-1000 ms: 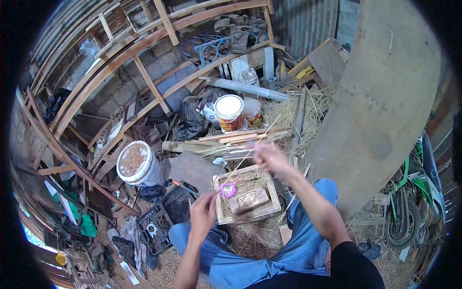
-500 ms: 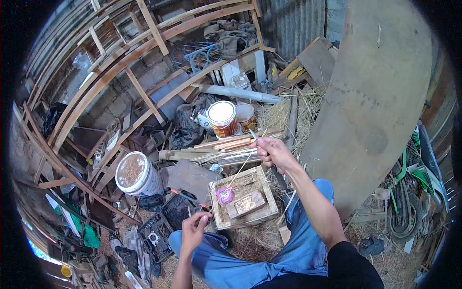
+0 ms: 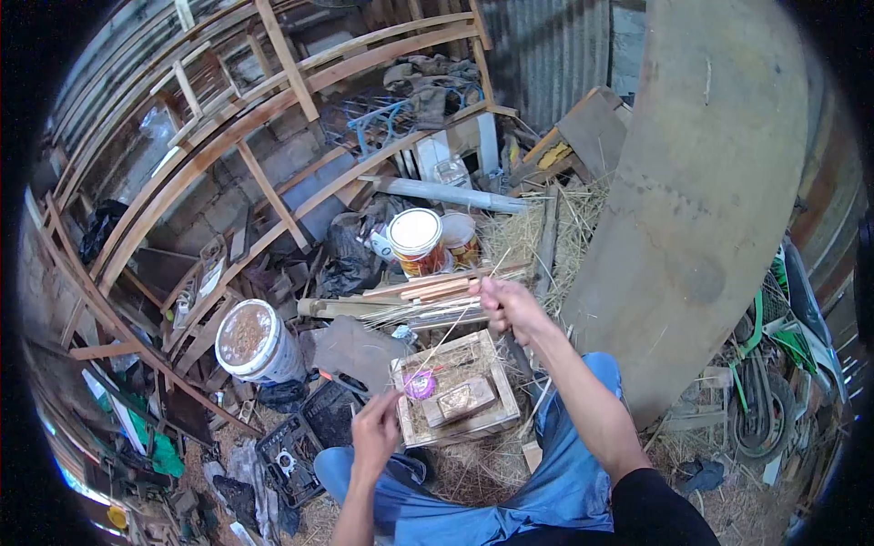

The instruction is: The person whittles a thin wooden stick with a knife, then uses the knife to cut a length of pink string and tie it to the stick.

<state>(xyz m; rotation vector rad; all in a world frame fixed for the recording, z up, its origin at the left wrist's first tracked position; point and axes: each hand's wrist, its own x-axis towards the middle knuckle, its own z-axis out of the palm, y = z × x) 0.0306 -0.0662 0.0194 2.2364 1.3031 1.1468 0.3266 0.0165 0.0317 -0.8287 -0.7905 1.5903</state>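
My left hand (image 3: 373,429) has risen beside the wooden box (image 3: 464,430), leaving a thin strip (image 3: 446,337) slanting above it from those seemingly pinched fingertips to my right hand (image 3: 510,306), clenched around something too blurred to name.

Shed-type workshop, cluttered. Corrugated metal sheeting (image 3: 564,64) at back, block wall (image 3: 218,200), large timber frame (image 3: 273,194). Open tool case (image 3: 330,414), lidded bucket (image 3: 415,227), piled wood strips (image 3: 437,288), straw-strewn floor (image 3: 469,478).
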